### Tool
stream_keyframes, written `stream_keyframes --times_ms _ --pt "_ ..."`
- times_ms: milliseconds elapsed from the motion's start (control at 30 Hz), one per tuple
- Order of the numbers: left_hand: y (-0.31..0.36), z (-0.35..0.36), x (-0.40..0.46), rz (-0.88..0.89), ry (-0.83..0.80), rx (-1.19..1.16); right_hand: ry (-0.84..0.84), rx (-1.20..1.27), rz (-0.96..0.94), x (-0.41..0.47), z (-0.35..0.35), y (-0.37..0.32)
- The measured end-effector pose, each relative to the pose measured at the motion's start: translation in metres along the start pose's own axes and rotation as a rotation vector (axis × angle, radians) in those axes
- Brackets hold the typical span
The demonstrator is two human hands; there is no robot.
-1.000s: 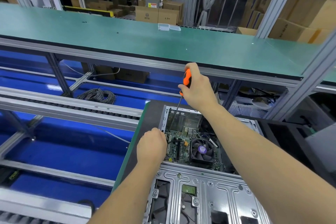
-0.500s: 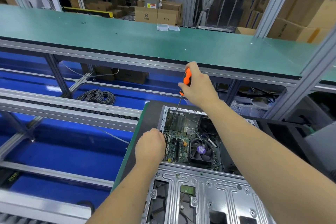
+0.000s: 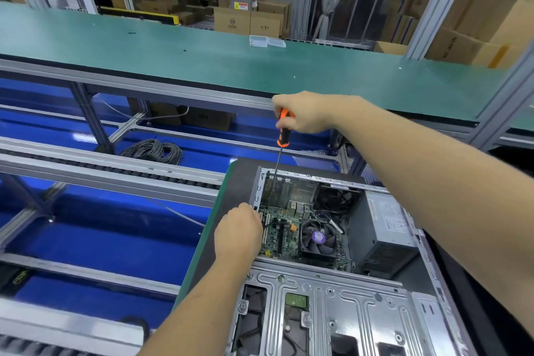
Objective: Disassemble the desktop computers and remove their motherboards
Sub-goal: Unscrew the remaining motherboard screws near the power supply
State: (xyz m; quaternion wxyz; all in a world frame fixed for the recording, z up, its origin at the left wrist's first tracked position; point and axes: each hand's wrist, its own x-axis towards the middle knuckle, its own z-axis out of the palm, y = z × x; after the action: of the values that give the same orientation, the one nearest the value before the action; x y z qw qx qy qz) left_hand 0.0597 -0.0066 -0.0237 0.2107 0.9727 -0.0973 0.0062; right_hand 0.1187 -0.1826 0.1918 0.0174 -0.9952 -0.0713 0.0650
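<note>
open desktop case point(image 3: 341, 243) lies on its side on the dark surface point(image 3: 231, 196), near right of view, side panel off. motherboard point(image 3: 284, 228) still seated in the far-left part of the case, with the cpu fan point(image 3: 319, 237) on it and the power supply point(image 3: 384, 228) to its right.

right hand point(image 3: 306, 114) curled round the orange-and-black handle of the screwdriver point(image 3: 281, 136); shaft runs down to the far-left corner of the board. tip contact too small to confirm.

left hand point(image 3: 239, 233) curled at the left case wall, beside the left edge of the board. cannot tell whether it pinches anything; fingers hidden behind the knuckles.

change over the last second: right hand sits a little higher and rotated on the handle, left hand barely shifted, board unmoved. judgement: a turn on a mounting screw at that corner is under way, so the task is at the unfastening stage; board not yet free.

drive cage point(image 3: 318, 312) spans the near part of the case.
</note>
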Motion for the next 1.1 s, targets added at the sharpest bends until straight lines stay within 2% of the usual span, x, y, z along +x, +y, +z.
stream_keyframes --times_ms 100,200,300,367,467,600,733,833,900,967,1100 --pt "0.001 0.002 0.0 0.016 -0.035 0.015 -0.12 -0.004 -0.004 0.0 -0.006 -0.008" --pt "0.0 -0.001 0.001 0.043 -0.039 0.081 -0.043 -0.122 0.17 0.002 -0.007 -0.015" --pt "0.001 0.001 0.0 0.078 -0.036 0.154 -0.074 -0.086 0.106 0.005 -0.006 -0.011" --pt "-0.002 0.003 0.002 0.045 -0.038 0.08 -0.127 -0.046 0.106 0.003 -0.008 -0.011" --pt "0.0 0.002 0.002 0.026 -0.036 0.013 -0.071 -0.145 0.173 0.004 -0.009 -0.012" --pt "0.003 -0.002 0.002 0.014 -0.009 -0.057 -0.15 -0.063 0.1 0.003 -0.01 -0.013" --pt "0.001 0.001 0.0 0.034 0.023 0.049 -0.092 -0.135 0.131 0.007 -0.011 -0.014" --pt "0.001 0.001 0.001 0.076 0.015 0.128 -0.147 -0.061 0.119 0.007 -0.011 -0.014" --pt "0.0 0.001 0.0 0.077 0.009 0.148 -0.096 -0.105 0.162 0.006 -0.012 -0.015" --pt "-0.001 0.002 0.0 0.092 0.005 0.164 -0.067 -0.102 0.126 0.009 -0.011 -0.012" --pt "-0.001 0.002 0.001 0.121 0.002 0.192 -0.134 -0.045 0.165 0.007 -0.01 -0.01"
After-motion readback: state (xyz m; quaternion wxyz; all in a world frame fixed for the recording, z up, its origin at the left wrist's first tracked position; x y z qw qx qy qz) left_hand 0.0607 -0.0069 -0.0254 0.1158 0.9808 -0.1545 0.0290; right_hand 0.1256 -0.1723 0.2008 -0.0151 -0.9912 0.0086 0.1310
